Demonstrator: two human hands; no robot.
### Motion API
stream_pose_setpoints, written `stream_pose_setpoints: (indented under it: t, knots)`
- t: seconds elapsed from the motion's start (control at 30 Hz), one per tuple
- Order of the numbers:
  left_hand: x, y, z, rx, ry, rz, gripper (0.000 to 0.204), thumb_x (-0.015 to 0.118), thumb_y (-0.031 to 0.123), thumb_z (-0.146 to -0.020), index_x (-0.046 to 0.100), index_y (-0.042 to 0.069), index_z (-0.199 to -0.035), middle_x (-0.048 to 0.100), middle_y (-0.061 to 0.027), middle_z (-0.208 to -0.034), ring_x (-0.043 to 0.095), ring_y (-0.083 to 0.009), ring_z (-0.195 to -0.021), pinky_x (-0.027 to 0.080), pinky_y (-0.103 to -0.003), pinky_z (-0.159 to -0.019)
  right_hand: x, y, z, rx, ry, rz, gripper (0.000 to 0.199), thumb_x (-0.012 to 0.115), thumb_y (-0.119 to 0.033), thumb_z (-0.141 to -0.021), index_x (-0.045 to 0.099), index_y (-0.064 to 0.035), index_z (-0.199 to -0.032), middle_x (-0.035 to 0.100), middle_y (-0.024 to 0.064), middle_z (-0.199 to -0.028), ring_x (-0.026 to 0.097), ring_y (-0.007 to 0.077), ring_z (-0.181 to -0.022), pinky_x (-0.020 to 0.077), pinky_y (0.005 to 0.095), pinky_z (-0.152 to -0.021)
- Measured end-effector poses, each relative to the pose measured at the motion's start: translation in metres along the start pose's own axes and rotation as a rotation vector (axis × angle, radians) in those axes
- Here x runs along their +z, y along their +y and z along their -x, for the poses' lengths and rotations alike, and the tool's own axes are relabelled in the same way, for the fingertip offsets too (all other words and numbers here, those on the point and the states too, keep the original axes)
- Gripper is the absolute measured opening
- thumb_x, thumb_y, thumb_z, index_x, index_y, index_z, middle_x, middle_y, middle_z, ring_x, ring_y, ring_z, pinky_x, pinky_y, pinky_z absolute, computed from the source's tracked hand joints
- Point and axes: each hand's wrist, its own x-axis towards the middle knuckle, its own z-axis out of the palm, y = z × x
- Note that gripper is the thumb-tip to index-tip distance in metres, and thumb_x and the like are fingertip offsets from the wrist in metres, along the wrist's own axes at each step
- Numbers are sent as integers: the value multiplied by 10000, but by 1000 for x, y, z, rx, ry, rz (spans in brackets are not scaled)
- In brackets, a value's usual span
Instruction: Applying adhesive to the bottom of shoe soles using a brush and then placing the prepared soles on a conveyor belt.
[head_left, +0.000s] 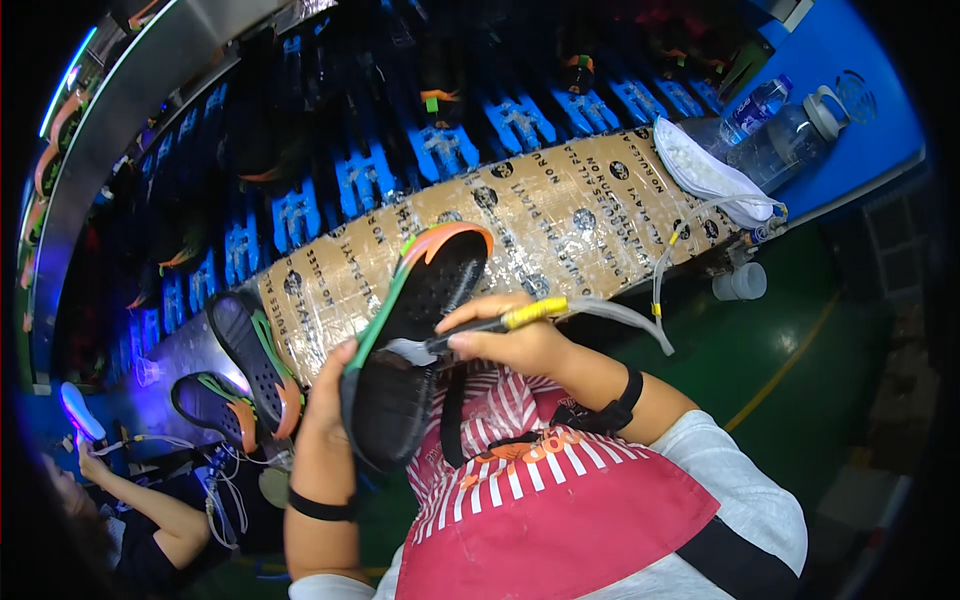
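My left hand point(322, 400) grips the left edge of a black clog point(388, 410), which is tilted with its inside facing up. The clog has perforations in its forefoot and a green and orange strip along its rim. In my right hand point(530, 345) is a brush point(490, 324) with a dark front and a yellow sleeve, joined to a clear tube point(625, 312). Its pale bristles point(410, 350) lie against the inside of the clog, near the middle. Two more black clogs, one longer point(245, 345) and one shorter point(212, 405), rest to the left.
Printed brown cardboard point(560, 215) under clear film covers the bench. Blue shoe holders point(365, 180) line a conveyor beyond it. A white padded piece point(700, 170), a bottle point(755, 110) and a jug point(790, 135) stand far right. A co-worker's arm point(150, 500) shows lower left.
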Motion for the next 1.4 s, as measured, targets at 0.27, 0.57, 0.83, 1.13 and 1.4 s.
stream_pose_setpoints:
  t: [0.27,0.57,0.83,1.13,1.4]
  knots:
    - [6,-27,-1,35,-189,192,545,449,344,-821,433,-37,-1211,558,-211,-1107,594,-318,-941,470,-443,-862,-28,13,-11,-42,276,-89,161,633,-130,-784,643,-15,-897,619,37,-708,566,71,-615,433,199,-541]
    - [1,-28,-9,243,16,271,584,320,441,-857,477,-19,-1180,580,-200,-1067,583,-323,-936,450,-428,-868,-1,1,-10,-693,82,600,237,705,-96,-702,651,-35,-925,634,114,-767,611,234,-628,484,292,-575]
    - [-7,-32,26,834,315,162,722,285,589,-866,160,116,-1397,335,-153,-1349,456,-297,-1146,407,-434,-930,-33,-8,-8,-488,443,256,228,664,-65,-735,643,-11,-955,644,92,-785,600,134,-650,458,257,-572]
    - [-5,-20,30,1224,447,-462,808,712,176,-720,219,79,-1353,453,-125,-1161,498,-225,-1031,473,-314,-811,-54,-5,-11,-324,509,155,239,641,-90,-773,626,20,-985,644,73,-848,555,68,-691,437,196,-601]
    - [29,49,110,1601,501,-163,756,572,471,-745,292,53,-1310,415,-158,-1225,409,-304,-1165,325,-432,-974,-81,6,-20,-255,683,-9,226,630,-100,-792,616,19,-984,610,27,-724,513,56,-592,409,186,-538]
